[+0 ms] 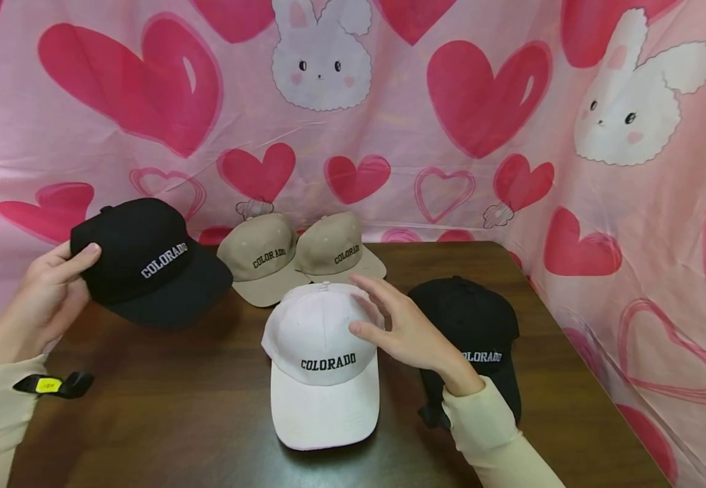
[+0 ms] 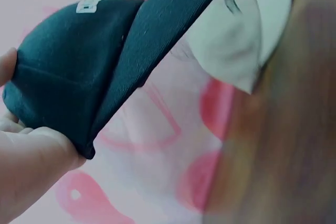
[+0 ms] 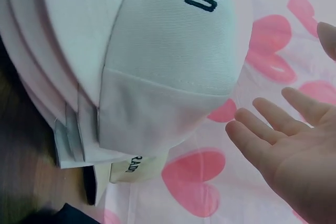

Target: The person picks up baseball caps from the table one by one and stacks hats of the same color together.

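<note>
My left hand (image 1: pixel 48 298) grips a black baseball cap (image 1: pixel 130 247) by its side, thumb on the outside, and holds it raised at the left. White COLORADO lettering runs across its front, and the brim points right and down. In the left wrist view this black cap (image 2: pixel 63 66) is seen side-on. My right hand (image 1: pixel 410 332), fingers spread, is beside the white cap (image 1: pixel 322 332) with dark COLORADO lettering. The right wrist view shows a gap between that hand (image 3: pixel 294 150) and the white cap (image 3: pixel 168 51), which tops a stack of several white caps.
Two tan caps (image 1: pixel 258 247) sit side by side at the back of the brown table (image 1: pixel 206 420). Another black cap (image 1: pixel 463 312) lies at the right, partly behind my right forearm. A pink heart-and-rabbit cloth (image 1: pixel 402 122) hangs behind and along the right side.
</note>
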The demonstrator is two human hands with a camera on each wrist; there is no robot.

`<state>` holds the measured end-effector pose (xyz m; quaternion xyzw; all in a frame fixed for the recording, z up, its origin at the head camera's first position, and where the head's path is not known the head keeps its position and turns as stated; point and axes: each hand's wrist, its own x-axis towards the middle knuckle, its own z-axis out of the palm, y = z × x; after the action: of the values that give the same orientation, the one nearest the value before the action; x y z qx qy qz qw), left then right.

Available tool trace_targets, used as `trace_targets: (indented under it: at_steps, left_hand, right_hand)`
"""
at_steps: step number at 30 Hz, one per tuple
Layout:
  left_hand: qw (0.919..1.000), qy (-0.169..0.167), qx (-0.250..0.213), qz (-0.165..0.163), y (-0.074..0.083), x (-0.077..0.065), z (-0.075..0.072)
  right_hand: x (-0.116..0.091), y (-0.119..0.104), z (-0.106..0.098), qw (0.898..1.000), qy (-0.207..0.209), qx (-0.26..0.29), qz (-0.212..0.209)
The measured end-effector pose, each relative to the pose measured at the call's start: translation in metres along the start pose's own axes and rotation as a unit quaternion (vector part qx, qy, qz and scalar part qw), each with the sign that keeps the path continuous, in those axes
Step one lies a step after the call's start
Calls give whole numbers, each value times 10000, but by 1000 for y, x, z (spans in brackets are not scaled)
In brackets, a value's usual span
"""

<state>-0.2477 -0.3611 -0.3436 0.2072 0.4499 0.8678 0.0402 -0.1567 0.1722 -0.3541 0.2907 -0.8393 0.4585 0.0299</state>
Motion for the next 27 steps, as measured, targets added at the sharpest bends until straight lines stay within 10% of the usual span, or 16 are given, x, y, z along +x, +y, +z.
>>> trace_targets:
  at_steps: [9, 27]
  left_hand:
    - [9885, -1325, 725, -120, 10, -4, 51]
    - [9494, -2482, 1873, -432, -18, -6, 123]
  right_hand:
    - [9, 0, -2, 9970, -5, 769, 42]
    - [26, -18, 0, 9906, 138, 1360, -16]
